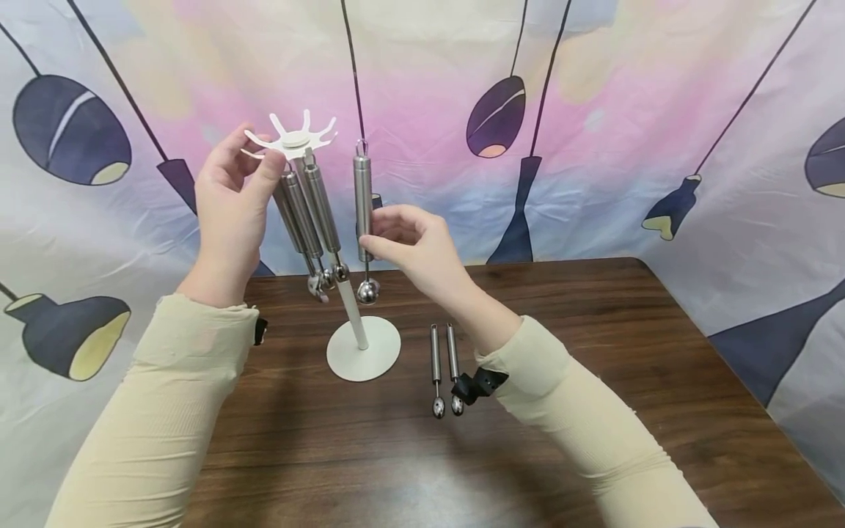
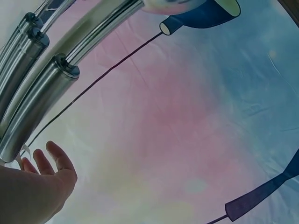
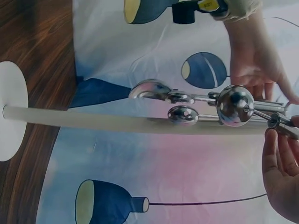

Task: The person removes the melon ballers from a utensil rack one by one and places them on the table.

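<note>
While my left hand (image 1: pixel 231 187) pinches the rack (image 1: pixel 290 139) top, my right hand (image 1: pixel 412 246) fingers grip a hanging scoop (image 1: pixel 363 213) upright.

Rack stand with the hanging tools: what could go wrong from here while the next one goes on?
1. The white stand leans, its pole tilted off its round base; with the left hand holding only the top hooks, it might tip.
2. The right hand pinches the steel tool low on its handle, so its top loop could miss a hook or slip.
3. The hung tools may swing and knock it.
</note>
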### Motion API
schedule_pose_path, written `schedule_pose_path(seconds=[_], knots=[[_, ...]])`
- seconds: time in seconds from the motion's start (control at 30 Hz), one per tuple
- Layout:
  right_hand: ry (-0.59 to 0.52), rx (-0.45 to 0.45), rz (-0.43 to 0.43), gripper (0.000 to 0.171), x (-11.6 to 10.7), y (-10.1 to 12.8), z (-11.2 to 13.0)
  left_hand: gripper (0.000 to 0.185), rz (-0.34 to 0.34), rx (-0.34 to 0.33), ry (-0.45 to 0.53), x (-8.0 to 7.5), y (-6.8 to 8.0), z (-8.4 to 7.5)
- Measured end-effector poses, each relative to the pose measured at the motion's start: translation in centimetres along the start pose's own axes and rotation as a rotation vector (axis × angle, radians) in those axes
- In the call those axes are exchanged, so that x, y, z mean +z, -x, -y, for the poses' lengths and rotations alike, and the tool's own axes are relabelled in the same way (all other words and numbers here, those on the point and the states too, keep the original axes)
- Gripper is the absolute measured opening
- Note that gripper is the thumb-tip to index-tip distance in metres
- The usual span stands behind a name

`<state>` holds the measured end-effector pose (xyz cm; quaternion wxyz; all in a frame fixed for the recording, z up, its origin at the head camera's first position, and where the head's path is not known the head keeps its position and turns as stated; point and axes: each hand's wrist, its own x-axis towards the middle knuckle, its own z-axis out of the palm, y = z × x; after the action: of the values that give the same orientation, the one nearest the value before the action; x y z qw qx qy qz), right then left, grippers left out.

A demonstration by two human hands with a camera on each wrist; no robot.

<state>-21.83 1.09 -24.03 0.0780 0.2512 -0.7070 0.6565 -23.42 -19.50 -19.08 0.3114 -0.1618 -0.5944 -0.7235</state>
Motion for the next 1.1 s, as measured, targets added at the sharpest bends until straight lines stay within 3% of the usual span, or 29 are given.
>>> schedule_pose_path(seconds=[0.27, 0.57, 0.7, 1.1], knots=[[-0.035, 0.01, -0.018, 0.028, -1.1, 1.7, 0.2, 0.034, -0.045, -0.026, -0.016, -0.1, -0.2, -0.1], [-0.012, 0.054, -0.026, 0.027, -2.5, 3.6, 0.0, 0.046, -0.035, 0.066, -0.02, -0.7, 0.3, 0.2], [-0.037, 0.078, -0.049, 0.027, -3.1, 4.3, -0.2, 0.039, -0.031, 0.06, -0.024, -0.6, 0.3, 0.0], [-0.144, 0.1, -0.108, 0.024, -5.7, 6.2, -1.4, 0.059, -0.088, 0.02, -0.016, -0.4, 0.5, -0.2]])
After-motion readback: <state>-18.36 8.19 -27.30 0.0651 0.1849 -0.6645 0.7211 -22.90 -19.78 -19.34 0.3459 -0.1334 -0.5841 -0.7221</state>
